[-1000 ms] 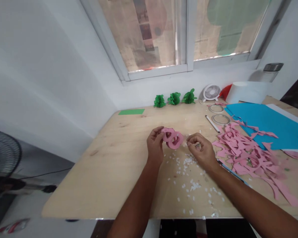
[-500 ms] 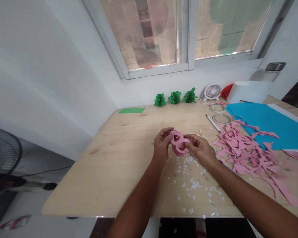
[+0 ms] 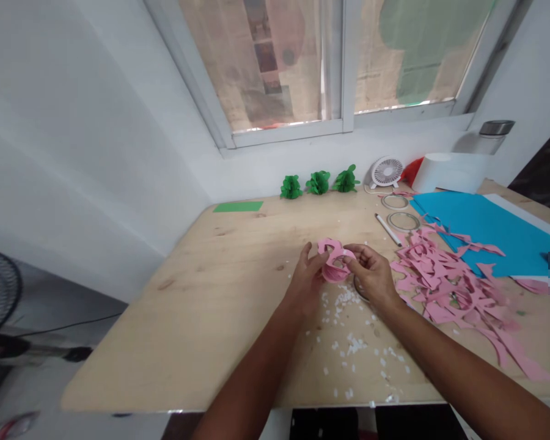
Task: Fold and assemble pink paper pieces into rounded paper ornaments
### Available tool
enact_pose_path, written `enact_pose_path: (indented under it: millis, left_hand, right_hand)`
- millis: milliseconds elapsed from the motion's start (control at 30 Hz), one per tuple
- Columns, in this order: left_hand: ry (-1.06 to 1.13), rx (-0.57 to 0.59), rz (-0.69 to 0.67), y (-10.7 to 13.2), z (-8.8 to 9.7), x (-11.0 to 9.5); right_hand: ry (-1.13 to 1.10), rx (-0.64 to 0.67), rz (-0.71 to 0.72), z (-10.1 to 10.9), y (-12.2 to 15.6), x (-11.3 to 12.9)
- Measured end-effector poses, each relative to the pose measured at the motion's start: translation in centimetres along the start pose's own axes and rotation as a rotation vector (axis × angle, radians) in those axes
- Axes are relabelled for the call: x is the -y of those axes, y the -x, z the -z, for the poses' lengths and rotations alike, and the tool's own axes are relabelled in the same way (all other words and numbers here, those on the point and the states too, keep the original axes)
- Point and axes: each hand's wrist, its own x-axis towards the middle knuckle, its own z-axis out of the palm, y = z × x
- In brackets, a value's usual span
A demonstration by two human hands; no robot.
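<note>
A layered pink paper cutout with rounded openings is held above the table between my two hands. My left hand grips its left side, the thumb on the paper and one finger raised away. On the other side, my right hand pinches the upper right edge between thumb and fingers. Small white paper bits lie on the wood below. Partly covered by my right hand is a ring-shaped roll on the table.
Pink paper scraps lie heaped at right, partly over blue sheets. A white pen and tape rolls lie behind. Three green paper figures, a small fan and a green strip line the back of the wooden table.
The pink cutout has turned slightly in my hands. My left index finger has lifted away from its top, and the left thumb now presses the paper near the opening.
</note>
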Motion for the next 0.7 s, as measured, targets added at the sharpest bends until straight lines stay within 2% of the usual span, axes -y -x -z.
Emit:
enact_pose_path:
  millis: [100,167,300,500,700]
  left_hand:
    - [0.0,0.104,0.052,0.18,-0.24,-0.09]
    - [-0.016,0.121,0.051,0.24,-0.35,-0.07]
    - [-0.035,0.064,-0.053,0.13,-0.37,0.05]
    - [-0.088,0.025,-0.186,-0.49,-0.03,0.32]
    - [-0.022,-0.009,-0.152,-0.38,-0.22,0.47]
  right_hand:
    - [0.065,-0.004,0.046,0.1,0.01,-0.17]
    - [0.145,-0.016,0.079,0.15,0.09,-0.26]
    - [0.282,-0.027,0.099,0.23,0.28,-0.28]
    - [0.216,-0.005,0.072,0.27,0.08,-0.59]
    - [0.162,0.028,0.048,0.23,0.1,-0.72]
